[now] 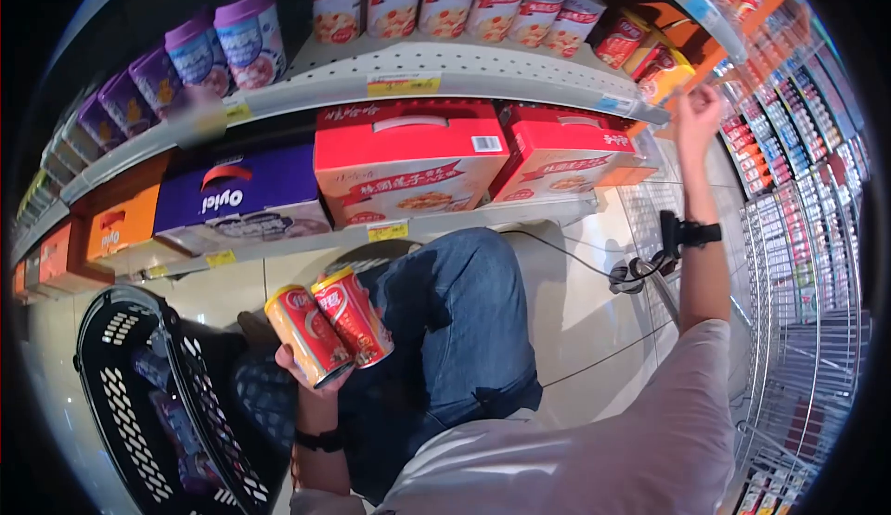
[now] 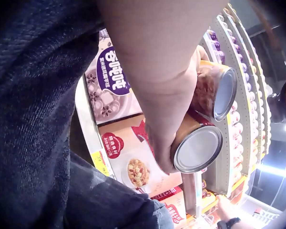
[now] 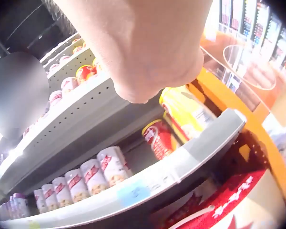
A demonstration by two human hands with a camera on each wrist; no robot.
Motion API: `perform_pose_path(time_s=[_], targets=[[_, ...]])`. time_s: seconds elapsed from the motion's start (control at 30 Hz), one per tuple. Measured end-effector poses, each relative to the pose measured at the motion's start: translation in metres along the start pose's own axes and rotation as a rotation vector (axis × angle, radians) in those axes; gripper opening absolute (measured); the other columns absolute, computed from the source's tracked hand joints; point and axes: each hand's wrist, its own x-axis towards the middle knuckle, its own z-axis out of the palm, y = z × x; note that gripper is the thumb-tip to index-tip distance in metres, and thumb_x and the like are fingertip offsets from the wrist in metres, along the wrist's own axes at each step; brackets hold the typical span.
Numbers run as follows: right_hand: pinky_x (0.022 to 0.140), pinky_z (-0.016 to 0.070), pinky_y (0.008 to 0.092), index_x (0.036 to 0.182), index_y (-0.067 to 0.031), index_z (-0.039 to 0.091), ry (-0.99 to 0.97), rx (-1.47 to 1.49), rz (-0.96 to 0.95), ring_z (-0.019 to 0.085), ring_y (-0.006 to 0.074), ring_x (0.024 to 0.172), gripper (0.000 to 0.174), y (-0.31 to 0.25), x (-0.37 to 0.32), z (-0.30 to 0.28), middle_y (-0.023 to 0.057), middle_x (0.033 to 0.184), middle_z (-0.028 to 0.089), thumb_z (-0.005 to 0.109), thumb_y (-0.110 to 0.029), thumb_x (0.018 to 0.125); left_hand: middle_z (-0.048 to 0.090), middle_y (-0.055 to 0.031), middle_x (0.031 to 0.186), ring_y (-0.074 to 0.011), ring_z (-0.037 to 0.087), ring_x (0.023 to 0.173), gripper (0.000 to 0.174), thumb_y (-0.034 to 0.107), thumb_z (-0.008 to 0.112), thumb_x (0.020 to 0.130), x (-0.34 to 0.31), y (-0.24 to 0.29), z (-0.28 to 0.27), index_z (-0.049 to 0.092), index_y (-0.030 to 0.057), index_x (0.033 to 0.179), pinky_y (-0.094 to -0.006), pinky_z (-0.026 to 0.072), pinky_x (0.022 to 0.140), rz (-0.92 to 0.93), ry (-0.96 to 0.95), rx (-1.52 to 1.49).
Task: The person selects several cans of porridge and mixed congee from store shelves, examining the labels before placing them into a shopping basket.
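My left hand (image 1: 317,396) grips two red and yellow cans side by side, one can (image 1: 311,334) nearer the basket and the other can (image 1: 355,318) nearer my knee. In the left wrist view their silver ends show, one end (image 2: 199,150) below the other (image 2: 225,94). My right hand (image 1: 701,111) is raised at the right end of the shelf, fingers loosely bent, with nothing seen in it. Close by on that shelf stand a yellow can (image 3: 183,109) and a red can with a yellow rim (image 3: 158,139).
White and red cans (image 1: 450,0) and purple-lidded cups (image 1: 251,42) line the shelf. Below are red gift boxes (image 1: 408,162) and a purple box (image 1: 241,190). A black basket (image 1: 121,394) holding purple items stands at left, a wire cart (image 1: 807,264) at right. A cable (image 1: 575,257) runs to my right wrist.
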Motion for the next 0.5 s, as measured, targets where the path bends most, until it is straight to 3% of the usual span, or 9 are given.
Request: perform_pose_path(time_s=[0.07, 0.1, 0.13, 0.2, 0.23, 0.3, 0.37, 0.4, 0.5], targets=[[0.098, 0.0466, 0.0420, 0.128, 0.0038, 0.056, 0.016, -0.100, 0.013, 0.060, 0.0297, 0.113, 0.074, 0.025, 0.023, 0.006, 0.0191, 0.117, 0.064, 0.081, -0.048, 0.081, 0.040, -0.0228, 0.153, -0.0468, 0.047, 0.136, 0.128, 0.068, 0.083, 0.065, 0.004, -0.001, 0.005, 0.022, 0.0058, 0.158, -0.0664, 0.0419, 0.106, -0.004, -0.025, 0.032], [0.103, 0.0443, 0.0432, 0.132, 0.0060, 0.053, -0.086, -0.049, 0.141, 0.057, 0.0328, 0.120, 0.087, 0.040, 0.031, 0.015, 0.0222, 0.125, 0.062, 0.081, -0.056, 0.077, 0.042, -0.0223, 0.151, -0.0467, 0.048, 0.134, 0.126, 0.066, 0.084, 0.065, 0.004, 0.001, 0.006, 0.023, 0.0061, 0.157, -0.0661, 0.0433, 0.105, -0.008, -0.009, 0.049], [0.107, 0.0419, 0.0445, 0.136, 0.0081, 0.049, -0.186, 0.005, 0.267, 0.055, 0.0359, 0.128, 0.100, 0.059, 0.039, 0.024, 0.0254, 0.132, 0.059, 0.080, -0.064, 0.074, 0.040, -0.0229, 0.151, -0.0402, 0.044, 0.140, 0.114, 0.052, 0.085, 0.066, 0.007, 0.001, 0.015, 0.027, 0.0105, 0.156, -0.0634, 0.0326, 0.117, -0.024, -0.037, -0.050], [0.113, 0.0377, 0.0459, 0.143, 0.0126, 0.040, -0.173, -0.065, 0.207, 0.053, 0.0398, 0.131, 0.122, 0.102, 0.042, 0.055, 0.0282, 0.137, 0.057, 0.077, -0.076, 0.068, 0.040, -0.0234, 0.152, -0.0406, 0.043, 0.140, 0.112, 0.050, 0.083, 0.068, 0.009, 0.002, 0.016, 0.028, 0.0094, 0.156, -0.0642, 0.0317, 0.118, 0.001, -0.061, -0.021], [0.112, 0.0406, 0.0394, 0.145, 0.0177, 0.029, -0.216, -0.098, 0.254, 0.055, 0.0319, 0.131, 0.121, 0.097, 0.042, 0.058, 0.0272, 0.137, 0.057, 0.086, -0.059, 0.072, 0.039, -0.0243, 0.153, -0.0423, 0.042, 0.141, 0.109, 0.049, 0.082, 0.069, 0.007, 0.002, 0.013, 0.028, 0.0077, 0.155, -0.0648, 0.0304, 0.118, -0.005, -0.044, -0.046], [0.104, 0.0458, 0.0379, 0.141, 0.0177, 0.037, -0.322, 0.011, 0.385, 0.062, 0.0295, 0.116, 0.120, 0.073, 0.040, 0.057, 0.0231, 0.127, 0.063, 0.085, -0.065, 0.069, 0.039, -0.0255, 0.154, -0.0465, 0.042, 0.140, 0.109, 0.048, 0.080, 0.070, 0.003, 0.002, -0.001, 0.027, 0.0055, 0.155, -0.0650, 0.0303, 0.118, -0.024, -0.048, -0.091], [0.090, 0.0505, 0.0335, 0.128, 0.0051, 0.058, -0.359, 0.051, 0.315, 0.066, 0.0197, 0.099, 0.082, 0.077, 0.037, 0.067, 0.0099, 0.113, 0.069, 0.083, -0.056, 0.078, 0.040, -0.0258, 0.153, -0.0499, 0.043, 0.138, 0.108, 0.049, 0.079, 0.072, 0.004, 0.003, -0.002, 0.027, 0.0046, 0.155, -0.0643, 0.0321, 0.117, -0.028, -0.084, -0.107], [0.100, 0.0475, 0.0408, 0.129, 0.0036, 0.063, -0.464, 0.210, 0.227, 0.065, 0.0293, 0.112, 0.082, 0.070, 0.035, 0.065, 0.0192, 0.121, 0.068, 0.075, -0.062, 0.081, 0.042, -0.0257, 0.152, -0.0509, 0.044, 0.137, 0.107, 0.049, 0.079, 0.073, 0.004, 0.003, -0.004, 0.027, 0.0047, 0.155, -0.0637, 0.0336, 0.116, 0.000, -0.074, -0.110], [0.093, 0.0492, 0.0374, 0.114, 0.0018, 0.071, -0.581, 0.131, 0.279, 0.066, 0.0236, 0.104, 0.062, 0.058, 0.030, 0.061, 0.0137, 0.112, 0.072, 0.075, -0.053, 0.086, 0.044, -0.0260, 0.149, -0.0495, 0.047, 0.135, 0.101, 0.047, 0.078, 0.075, 0.002, 0.001, -0.014, 0.029, 0.0065, 0.155, -0.0620, 0.0358, 0.115, -0.008, -0.084, -0.164]])
